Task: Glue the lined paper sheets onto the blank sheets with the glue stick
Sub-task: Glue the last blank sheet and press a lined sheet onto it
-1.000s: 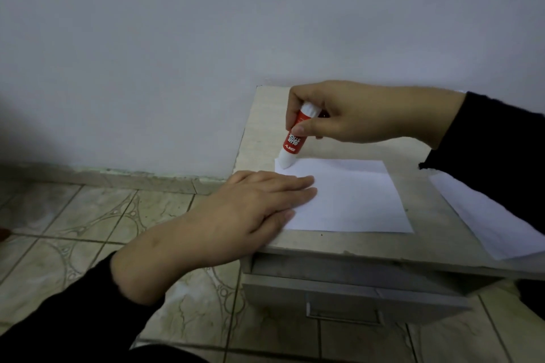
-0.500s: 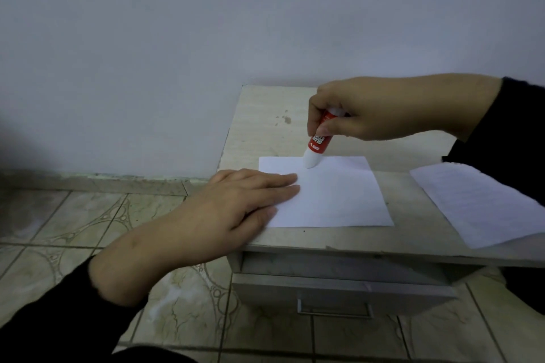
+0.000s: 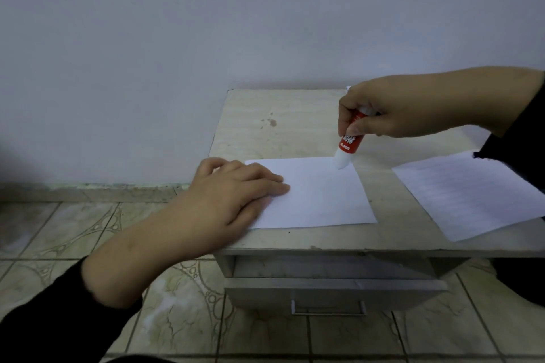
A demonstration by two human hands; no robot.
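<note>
Head view: right hand (image 3: 392, 110), fingers clamped round red-and-white glue stick (image 3: 348, 143), tip touching far right corner of blank white sheet (image 3: 321, 197); left hand (image 3: 233, 188) flat, fingers together (pinning sheet's left edge); lined white sheet (image 3: 469, 191) beside, on pale wooden desk (image 3: 265, 118).

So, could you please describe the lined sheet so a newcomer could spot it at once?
Find the small table against the wall. Two sheets lie on it; the lined sheet is at the right edge, untouched, with faint ruled lines, unlike the blank sheet beside it.

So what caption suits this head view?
Right hand rubs glue stick along blank sheet; left hand pins it.
</note>
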